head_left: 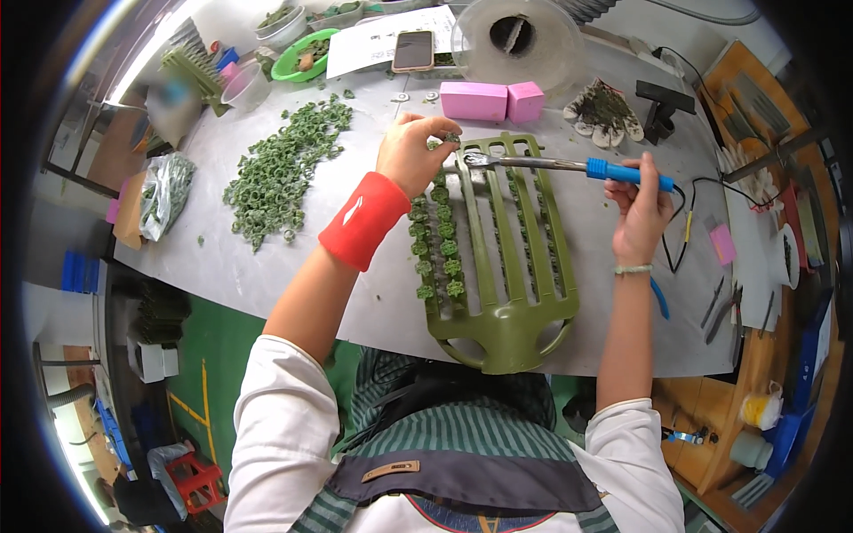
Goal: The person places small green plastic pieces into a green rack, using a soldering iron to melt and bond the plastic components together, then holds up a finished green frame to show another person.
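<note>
My left hand [413, 153], with a red wristband, pinches a small green rosette-shaped piece [451, 139] at the far left end of an olive-green slotted plastic frame [511, 324]. In my right hand [641, 209] is a soldering iron [613, 171] with a blue handle, a metal shaft and a black cord. Its broad tip lies over the frame's far end, close to my left fingertips. Similar green rosettes [449, 247] line the frame's left bars in two rows. A loose heap of small green pieces [289, 169] lies to the left on the grey table.
Pink blocks [475, 100], a phone [414, 51] on paper and a large translucent tub [551, 62] stand at the back. A soiled glove [604, 114] and a black stand [662, 111] are far right. Pliers [724, 315] lie at the right; a bag [167, 195] sits left.
</note>
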